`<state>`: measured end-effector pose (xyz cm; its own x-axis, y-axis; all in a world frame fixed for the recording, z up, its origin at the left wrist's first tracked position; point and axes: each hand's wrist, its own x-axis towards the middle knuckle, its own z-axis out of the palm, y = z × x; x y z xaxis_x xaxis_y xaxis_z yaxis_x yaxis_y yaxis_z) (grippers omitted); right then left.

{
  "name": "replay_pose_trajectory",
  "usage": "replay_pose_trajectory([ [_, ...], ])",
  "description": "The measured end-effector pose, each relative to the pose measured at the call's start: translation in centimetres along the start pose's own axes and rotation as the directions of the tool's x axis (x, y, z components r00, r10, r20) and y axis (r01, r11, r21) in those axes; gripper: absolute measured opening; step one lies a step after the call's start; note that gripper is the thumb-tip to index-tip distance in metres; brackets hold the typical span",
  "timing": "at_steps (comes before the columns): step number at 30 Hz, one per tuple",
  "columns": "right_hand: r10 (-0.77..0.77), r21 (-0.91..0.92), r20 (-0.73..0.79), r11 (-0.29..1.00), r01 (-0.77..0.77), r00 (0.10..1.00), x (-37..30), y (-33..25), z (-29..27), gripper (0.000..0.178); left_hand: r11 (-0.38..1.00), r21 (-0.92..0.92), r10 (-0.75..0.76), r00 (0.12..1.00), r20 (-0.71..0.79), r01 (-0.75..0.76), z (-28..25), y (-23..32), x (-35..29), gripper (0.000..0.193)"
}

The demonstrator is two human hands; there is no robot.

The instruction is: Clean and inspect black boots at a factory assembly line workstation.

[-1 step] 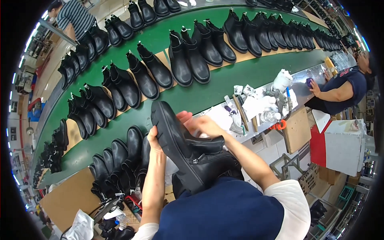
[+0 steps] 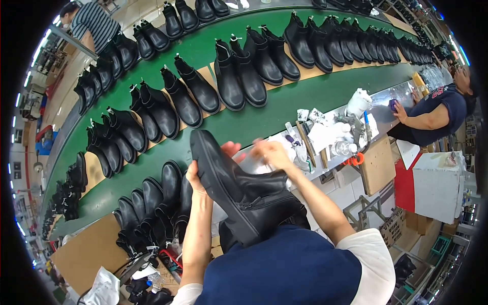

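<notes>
A black ankle boot (image 2: 218,175) with a thick sole and a side zipper is tilted across my front, toe pointing up and away. My left hand (image 2: 193,177) is closed round its forefoot, thumb on the sole and fingertips showing past the upper. The boot's heel end is close to my dark blue apron (image 2: 284,269). Just right of the toe, apart from the upper, is my right hand (image 2: 273,153). Its fingers are bent and smeared by motion, so what they hold, if anything, is unclear. A second dark boot shape (image 2: 277,211) lies beneath the held boot's shaft.
Rows of black boots (image 2: 239,76) stand on a green conveyor belt (image 2: 295,107). More boots (image 2: 152,195) lie at the near left. A metal ledge holds bottles (image 2: 343,148), paper and orange-handled scissors (image 2: 354,159). Co-workers are at the right (image 2: 432,114) and far left (image 2: 94,23).
My right hand has shifted slightly right, away from the boot's upper. The boot has tipped a little to the left in my left hand.
</notes>
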<state>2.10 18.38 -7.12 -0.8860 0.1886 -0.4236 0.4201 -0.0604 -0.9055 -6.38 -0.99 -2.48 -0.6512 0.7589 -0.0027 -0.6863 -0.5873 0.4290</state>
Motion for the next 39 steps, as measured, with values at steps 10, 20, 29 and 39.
replay_pose_trajectory([
  [10,-0.313,-0.741,-0.456,0.652,-0.160,0.833,-7.2,8.9,-7.4,0.040,0.942,0.161,-0.189,0.864,-0.467,0.293,0.0,-0.7,2.6,0.039],
  [20,-0.820,-0.603,-0.076,0.491,0.629,0.567,-10.2,-8.2,1.3,0.033,0.950,0.096,-0.235,0.882,-0.409,0.297,4.9,-1.6,3.8,0.049],
  [29,-0.848,-0.854,-0.133,0.360,0.375,0.513,-2.8,-12.4,-0.1,0.021,0.938,0.213,-0.177,0.907,-0.381,0.272,5.3,-2.5,3.0,0.047],
  [39,-0.859,-0.876,-0.195,0.370,0.310,0.473,0.0,-13.6,-0.5,0.024,0.917,0.123,-0.306,0.868,-0.392,0.379,6.7,-3.7,3.9,0.059],
])
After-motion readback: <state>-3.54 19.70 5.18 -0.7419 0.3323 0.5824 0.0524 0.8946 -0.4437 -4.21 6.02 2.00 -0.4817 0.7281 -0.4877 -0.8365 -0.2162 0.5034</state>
